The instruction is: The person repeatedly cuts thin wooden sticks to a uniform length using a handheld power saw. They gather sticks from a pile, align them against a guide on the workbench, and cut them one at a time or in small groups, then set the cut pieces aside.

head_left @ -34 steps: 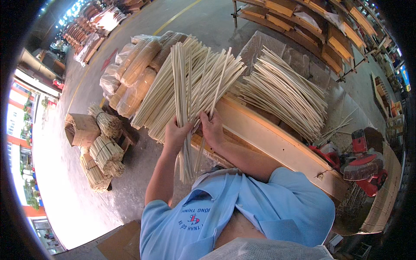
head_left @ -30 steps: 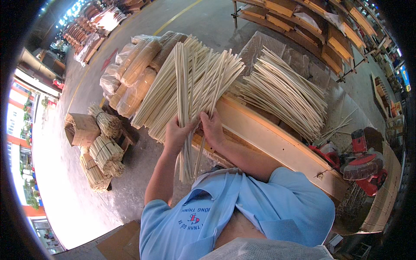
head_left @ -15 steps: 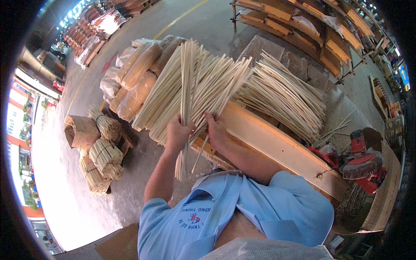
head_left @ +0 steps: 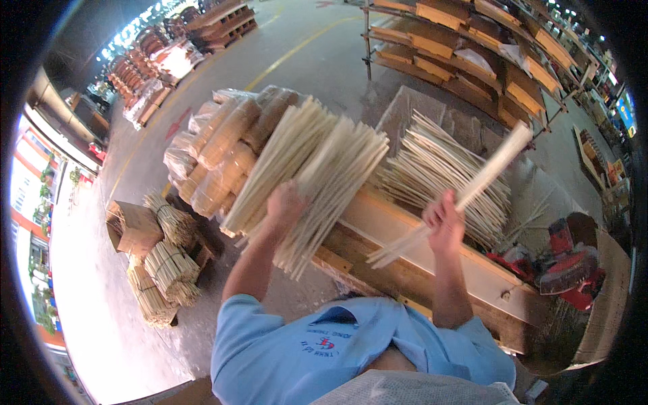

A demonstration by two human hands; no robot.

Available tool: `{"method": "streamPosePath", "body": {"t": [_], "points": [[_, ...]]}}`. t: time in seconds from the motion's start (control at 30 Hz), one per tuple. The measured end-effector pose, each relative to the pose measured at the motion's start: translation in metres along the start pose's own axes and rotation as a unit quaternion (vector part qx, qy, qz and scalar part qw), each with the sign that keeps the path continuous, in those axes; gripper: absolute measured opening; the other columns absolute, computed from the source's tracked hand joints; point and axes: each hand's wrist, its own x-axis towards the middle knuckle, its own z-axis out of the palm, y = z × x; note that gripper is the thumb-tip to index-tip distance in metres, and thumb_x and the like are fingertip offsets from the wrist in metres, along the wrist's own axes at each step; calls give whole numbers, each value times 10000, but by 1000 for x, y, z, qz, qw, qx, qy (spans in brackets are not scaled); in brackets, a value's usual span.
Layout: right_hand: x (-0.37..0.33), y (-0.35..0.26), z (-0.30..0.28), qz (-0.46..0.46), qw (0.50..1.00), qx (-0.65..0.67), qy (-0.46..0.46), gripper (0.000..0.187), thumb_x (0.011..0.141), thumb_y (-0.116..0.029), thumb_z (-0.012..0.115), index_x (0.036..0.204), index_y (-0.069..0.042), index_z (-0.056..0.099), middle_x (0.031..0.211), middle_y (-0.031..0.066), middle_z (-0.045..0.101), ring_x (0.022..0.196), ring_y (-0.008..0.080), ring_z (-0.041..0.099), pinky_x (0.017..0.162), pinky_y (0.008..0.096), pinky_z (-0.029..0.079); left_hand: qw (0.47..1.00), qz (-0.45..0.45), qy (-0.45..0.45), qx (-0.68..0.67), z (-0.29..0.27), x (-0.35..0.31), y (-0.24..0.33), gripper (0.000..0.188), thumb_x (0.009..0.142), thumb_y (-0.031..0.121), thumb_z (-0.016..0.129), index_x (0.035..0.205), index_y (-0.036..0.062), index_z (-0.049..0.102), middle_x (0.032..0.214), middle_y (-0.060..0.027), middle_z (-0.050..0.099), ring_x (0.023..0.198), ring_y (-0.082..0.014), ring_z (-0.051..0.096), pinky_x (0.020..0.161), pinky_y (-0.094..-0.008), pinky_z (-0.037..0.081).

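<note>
Gripping stick bundle (head_left: pixel 491 170): right hand (head_left: pixel 445 223), fingers curled; left hand (head_left: pixel 286 204), fingers unclear; shirt (head_left: pixel 290 368) lettered.

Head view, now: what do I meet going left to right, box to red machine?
Cardboard box → plastic-wrapped bundles → left hand, at the stick pile → right hand, holding a bunch of sticks → red machine.

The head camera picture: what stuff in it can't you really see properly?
Left hand, head view: motion blur hides how its fingers meet the stick pile.
Stick bundle in the right hand, head view: blurred by motion, so its sticks can't be counted.
Legs, head view: hidden by the blue shirt.
Far brown stacks, head view: too small to identify.
</note>
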Motion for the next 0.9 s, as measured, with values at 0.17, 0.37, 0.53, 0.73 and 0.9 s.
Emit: {"method": "streamPosePath", "body": {"t": [0.17,0.37,0.53,0.73,0.9], "points": [[-37,-45,-7,-31,990,-135,2,240,1019,-273,636,940,-50,597,588,-47,403,466,63,347,441,260,284,997,27,54,51,-10,-17,25,717,831,502,768,1327,27,563,1338,-216,543,1283,-415,488,1036,-495,464],[-78,-64,-18,14,955,-282,-96,223,992,-203,661,949,15,649,616,-4,509,502,72,418,467,251,337,888,280,-49,-363,-48,-47,112,797,798,273,847,1469,48,479,1460,-188,519,1358,-358,487,1141,-458,386],[-110,-78,-37,57,942,-284,-167,98,954,-86,690,955,8,713,817,39,700,709,115,641,641,279,530,732,503,-127,-442,-80,-131,242,905,812,214,852,1553,39,362,1403,-119,579,1300,-249,547,1074,-393,427],[-140,-93,-102,97,968,-86,-214,430,992,-233,657,1355,-59,505,1168,56,640,1072,154,619,897,336,528,664,465,-291,-508,-82,-206,347,621,873,200,809,1406,35,536,984,-39,663,920,-145,628,842,-313,501],[-157,-105,-109,48,959,-131,-247,466,934,-190,735,1329,-41,538,1224,77,629,1161,178,586,991,374,487,705,496,-220,-457,-59,-213,360,386,919,138,766,1257,39,608,927,3,637,884,-96,614,791,-284,502]]}}
